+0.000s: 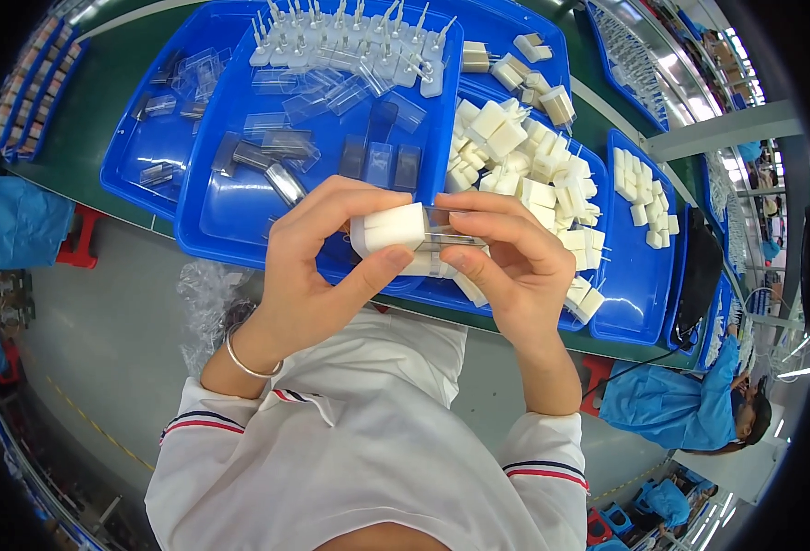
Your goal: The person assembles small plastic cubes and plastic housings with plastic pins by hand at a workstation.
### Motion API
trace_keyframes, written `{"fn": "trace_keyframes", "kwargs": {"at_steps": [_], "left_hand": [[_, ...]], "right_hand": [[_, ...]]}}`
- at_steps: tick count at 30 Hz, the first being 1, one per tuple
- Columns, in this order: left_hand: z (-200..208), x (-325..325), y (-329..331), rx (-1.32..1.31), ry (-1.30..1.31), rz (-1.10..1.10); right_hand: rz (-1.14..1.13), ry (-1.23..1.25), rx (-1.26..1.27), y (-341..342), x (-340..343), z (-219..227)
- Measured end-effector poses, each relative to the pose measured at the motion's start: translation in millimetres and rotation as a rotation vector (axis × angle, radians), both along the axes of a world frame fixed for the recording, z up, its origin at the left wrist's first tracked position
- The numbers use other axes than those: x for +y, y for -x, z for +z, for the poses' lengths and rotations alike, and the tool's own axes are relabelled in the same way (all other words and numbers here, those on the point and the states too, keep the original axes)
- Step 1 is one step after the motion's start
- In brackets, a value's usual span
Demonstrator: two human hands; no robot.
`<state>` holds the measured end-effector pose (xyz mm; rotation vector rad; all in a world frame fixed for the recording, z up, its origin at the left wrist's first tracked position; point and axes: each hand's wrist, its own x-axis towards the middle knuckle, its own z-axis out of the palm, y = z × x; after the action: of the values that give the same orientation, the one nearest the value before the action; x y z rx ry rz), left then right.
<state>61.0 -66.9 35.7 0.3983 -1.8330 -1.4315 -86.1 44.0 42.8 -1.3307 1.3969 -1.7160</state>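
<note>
Between my hands, just past the near edge of the blue trays, is a white power adapter (396, 226). My left hand (317, 253) is closed on it, thumb below and fingers above. My right hand (520, 262) pinches a clear plastic sleeve (441, 239) at the adapter's right end. How far the sleeve reaches over the adapter is hidden by my fingers. Behind my left hand, a blue tray (216, 216) holds loose clear sleeves (290, 147) and rows of translucent pieces with upright pins (350, 41). White adapters (552, 174) are heaped just beyond my right hand.
Another blue tray (120, 174) with clear plastic parts lies at the far left. On the right, a blue tray (639, 303) carries more white adapters. A black bag-like item (699, 266) stands at the bench's right end. A person in blue (671, 404) sits nearby on the right.
</note>
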Motion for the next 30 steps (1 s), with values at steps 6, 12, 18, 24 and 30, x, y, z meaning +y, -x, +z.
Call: {"fn": "trace_keyframes", "kwargs": {"at_steps": [6, 12, 18, 24, 30], "left_hand": [[-0.7, -1.3, -1.9, 0.013, -0.003, 0.016], [2.1, 1.0, -0.8, 0.057, 0.106, 0.058], [11.4, -8.7, -7.0, -0.125, 0.100, -0.107], [10.8, -28.2, -21.7, 0.004, -0.418, -0.418], [-13.6, -31.1, -24.8, 0.189, -0.629, -0.530]], "right_hand": [[-0.053, 0.093, 0.116, -4.0, 0.9, -6.9], [-0.134, 0.203, 0.155, -14.8, 0.0, -11.2], [-0.083, 0.182, 0.221, -13.7, 0.1, -15.8], [-0.038, 0.134, 0.204, -4.2, -0.3, -14.3], [0.099, 0.134, 0.089, -1.4, 3.9, -7.7]]}}
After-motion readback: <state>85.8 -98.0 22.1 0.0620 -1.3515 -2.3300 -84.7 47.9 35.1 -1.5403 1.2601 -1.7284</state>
